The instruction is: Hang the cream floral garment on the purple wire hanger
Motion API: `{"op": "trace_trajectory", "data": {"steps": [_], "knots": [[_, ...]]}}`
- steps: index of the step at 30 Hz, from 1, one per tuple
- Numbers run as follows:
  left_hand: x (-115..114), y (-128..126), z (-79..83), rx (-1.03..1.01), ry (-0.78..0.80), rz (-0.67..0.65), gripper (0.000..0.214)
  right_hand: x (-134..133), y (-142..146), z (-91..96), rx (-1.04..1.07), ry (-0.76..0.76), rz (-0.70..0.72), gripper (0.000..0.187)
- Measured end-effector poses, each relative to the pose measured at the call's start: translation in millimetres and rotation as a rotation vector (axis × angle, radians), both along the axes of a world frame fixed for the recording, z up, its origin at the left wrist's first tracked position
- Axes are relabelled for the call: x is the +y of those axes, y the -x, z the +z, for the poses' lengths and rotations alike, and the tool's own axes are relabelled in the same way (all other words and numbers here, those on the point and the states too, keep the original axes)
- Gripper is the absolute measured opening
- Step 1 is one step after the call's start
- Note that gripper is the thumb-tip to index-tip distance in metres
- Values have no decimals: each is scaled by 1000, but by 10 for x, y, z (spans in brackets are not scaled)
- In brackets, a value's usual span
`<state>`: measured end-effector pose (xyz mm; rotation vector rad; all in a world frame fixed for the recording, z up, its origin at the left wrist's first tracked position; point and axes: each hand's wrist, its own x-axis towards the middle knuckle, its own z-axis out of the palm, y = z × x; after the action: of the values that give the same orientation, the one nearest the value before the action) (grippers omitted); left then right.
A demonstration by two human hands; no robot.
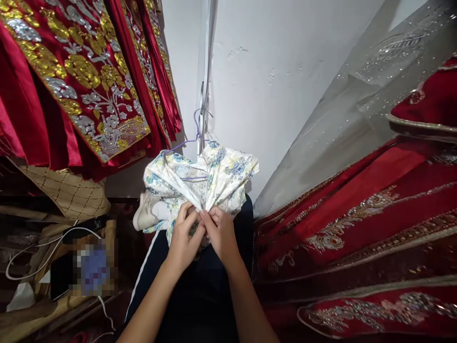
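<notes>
A white shirt [233,166] with a blue and yellow flower print hangs in front of me on a purple wire hanger [183,143]. The hanger's hook is caught on a narrow upright metal strip [201,128]. My left hand [185,233] pinches one front edge of the shirt below the neckline. Beside it, my right hand [219,231] pinches the other front edge, and the fingertips of both hands meet. Whatever small fastening lies between the fingers is hidden. The lower part of the shirt drapes over my dark trousers [157,257].
Red garments with gold and silver embroidery [107,81] hang at upper left. On the right are red beaded garments [339,238] and a sheer sparkly cloth [332,119]. At lower left, a wooden stand [39,309] carries a white cable [53,243]. A pale shoe [144,212] shows beside the shirt.
</notes>
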<state>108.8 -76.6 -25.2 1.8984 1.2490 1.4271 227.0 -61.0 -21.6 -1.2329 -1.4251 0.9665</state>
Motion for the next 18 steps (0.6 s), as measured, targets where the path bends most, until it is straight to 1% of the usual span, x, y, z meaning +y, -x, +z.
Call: {"op": "trace_trajectory", "data": {"steps": [3, 5, 8, 10, 12, 14, 16, 18], "knots": [[82, -23, -77, 1, 26, 18, 13, 33, -30, -53, -27, 1, 8, 37], [122, -12, -120, -5, 59, 7, 14, 60, -58, -84, -71, -14, 18, 38], [159, 9, -198, -33, 105, -74, 12, 105, -107, -126, -95, -34, 5, 38], [178, -7, -271, -124, 125, -137, 5, 146, -139, -151, -46, -21, -15, 36], [205, -57, -350, -297, 165, -163, 20, 191, -163, -169, 30, 9, -18, 34], [241, -128, -410, -462, 217, -140, 30, 232, -179, -177, 92, 29, 8, 33], [272, -186, -429, -502, 247, -111, 35, 254, -193, -175, 115, 31, 38, 33], [277, -201, -400, -451, 225, -105, 40, 249, -212, -162, 97, 30, 42, 32]]}}
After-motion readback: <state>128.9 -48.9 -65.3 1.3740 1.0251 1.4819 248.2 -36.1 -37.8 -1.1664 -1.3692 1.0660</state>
